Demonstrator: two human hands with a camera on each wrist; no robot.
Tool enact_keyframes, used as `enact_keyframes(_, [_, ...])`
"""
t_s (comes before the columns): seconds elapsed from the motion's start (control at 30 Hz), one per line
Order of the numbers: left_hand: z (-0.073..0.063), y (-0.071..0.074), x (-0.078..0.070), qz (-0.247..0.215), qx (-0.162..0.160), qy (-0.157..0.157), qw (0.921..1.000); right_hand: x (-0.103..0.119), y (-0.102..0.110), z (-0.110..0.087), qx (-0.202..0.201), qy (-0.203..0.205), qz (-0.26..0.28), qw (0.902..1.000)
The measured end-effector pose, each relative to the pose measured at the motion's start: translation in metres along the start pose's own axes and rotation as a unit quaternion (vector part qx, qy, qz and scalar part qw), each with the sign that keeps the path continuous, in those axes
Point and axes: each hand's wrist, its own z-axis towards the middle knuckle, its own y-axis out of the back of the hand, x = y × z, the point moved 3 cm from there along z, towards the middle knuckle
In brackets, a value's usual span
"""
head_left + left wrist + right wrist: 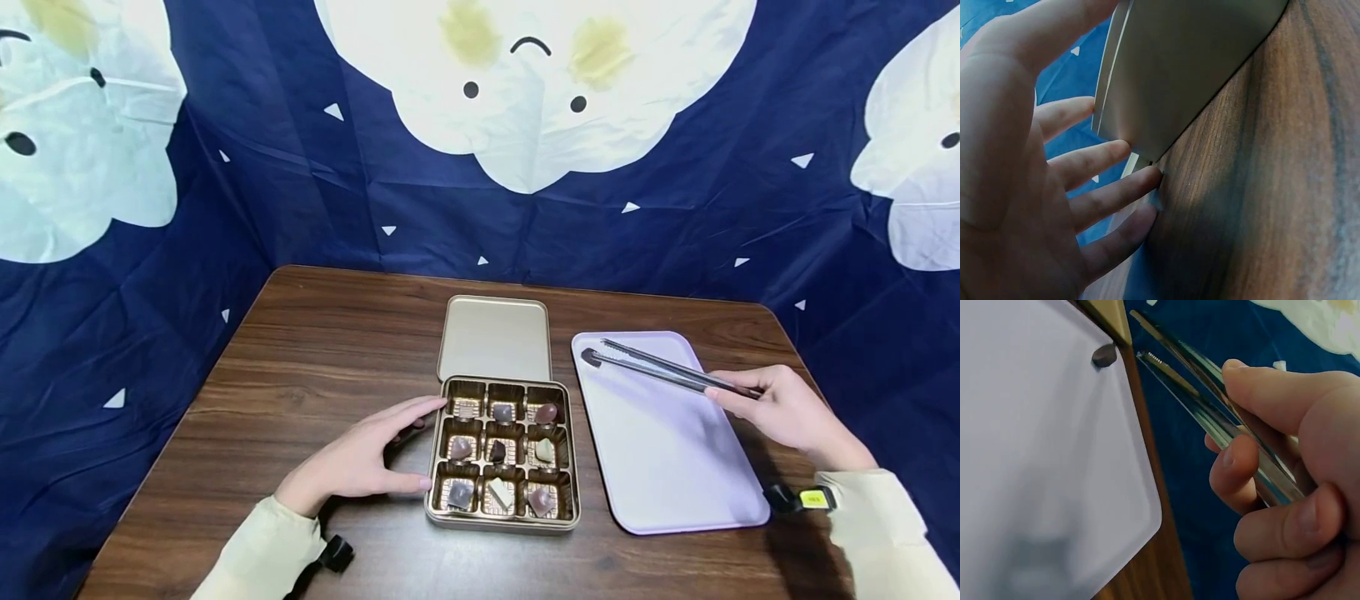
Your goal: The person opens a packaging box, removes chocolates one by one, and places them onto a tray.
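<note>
My left hand (360, 458) is at the left side of a gold square tin (502, 527), its fingers extended and spread. In the left wrist view, fingertips touch the tin's wall (1172, 69). Several chocolates sit in the tin's divided gold insert, among them a white one (500, 493) and a pale green one (544, 450). Over the lilac tray (675, 467), my right hand (795, 412) holds long metal tweezers (660, 371) between thumb and fingers. The tweezers' tips stand apart, with nothing between them in the right wrist view. A dark chocolate (1104, 355) lies near the tray's corner.
The tin's lid (495, 337) lies flat directly behind the tin. All of it stands on a dark wood table (322, 333). Blue cloth (300, 208) with white clouds hangs behind and beside the table.
</note>
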Motion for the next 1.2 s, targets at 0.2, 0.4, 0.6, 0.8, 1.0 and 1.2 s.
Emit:
enact_keyframes(0.2, [0.0,0.001,0.0,0.0,0.003,0.009,1.0,0.03,0.001,-0.001,-0.011,0.055,-0.002,0.9984])
enact_keyframes(0.4, [0.0,0.002,-0.001,0.001,0.002,0.005,1.0,0.063,-0.004,-0.002,0.012,0.105,0.025,0.9941])
enact_keyframes(0.6, [0.0,0.001,-0.001,-0.007,0.001,-0.004,1.0,0.088,-0.011,0.002,0.023,0.179,0.024,0.9833])
enact_keyframes(0.8, [0.001,0.0,-0.001,-0.01,0.001,-0.007,0.9999,0.104,-0.018,0.011,0.057,0.229,0.022,0.9714])
enact_keyframes(1.0, [0.001,0.001,-0.001,-0.007,-0.001,-0.014,0.9999,0.114,-0.024,0.021,0.089,0.259,0.012,0.9618])
enact_keyframes(1.2, [0.0,0.0,0.0,-0.006,-0.001,-0.014,0.9999,0.123,-0.029,0.029,0.109,0.29,-0.002,0.9507])
